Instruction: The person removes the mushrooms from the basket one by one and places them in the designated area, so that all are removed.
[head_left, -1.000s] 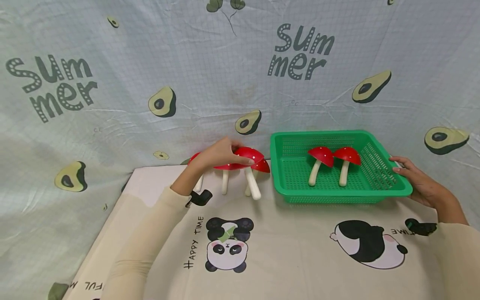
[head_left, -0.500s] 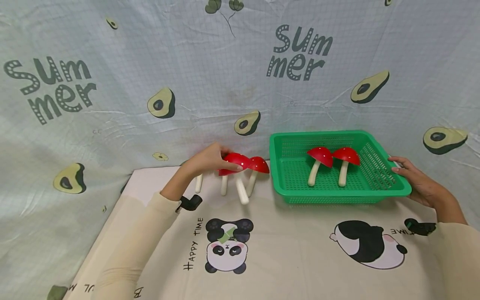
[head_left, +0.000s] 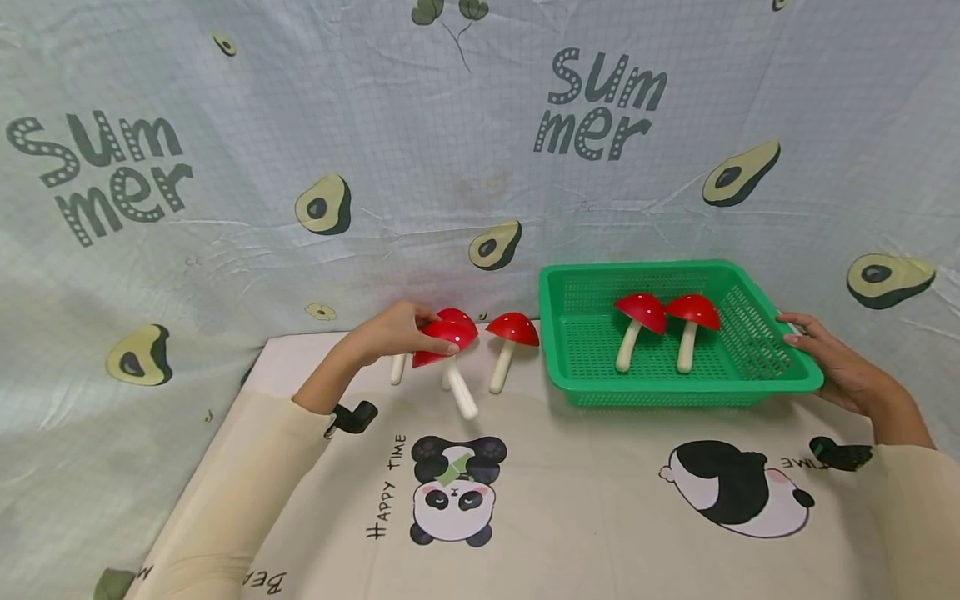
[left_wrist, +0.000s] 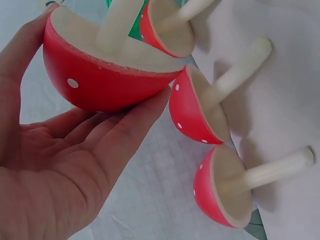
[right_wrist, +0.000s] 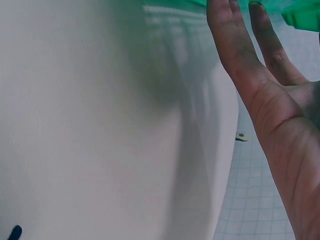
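My left hand (head_left: 392,330) pinches a toy mushroom (left_wrist: 107,82) by its red, white-spotted cap, the pale stem (head_left: 462,393) pointing down and toward me. Three more such mushrooms stand in a row at the table's back edge: a right one (head_left: 513,330), a middle one (head_left: 456,317) partly covered by the held cap, and a left one (head_left: 397,368) mostly hidden behind my hand. At the right, my right hand (head_left: 843,367) rests on the end rim of a green plastic basket (head_left: 690,387), fingers fairly straight. Inside the basket lie two mushrooms (head_left: 641,315), side by side.
The table cover (head_left: 585,500) is cream with printed pandas. Right behind the table hangs a pale cloth (head_left: 405,150) printed with avocados and lettering. The basket stands close to this cloth, to the right of the mushroom row.
My left hand has moved left and slightly nearer with the mushroom in it, uncovering the right mushroom of the row. The right hand and the basket stay where they were.
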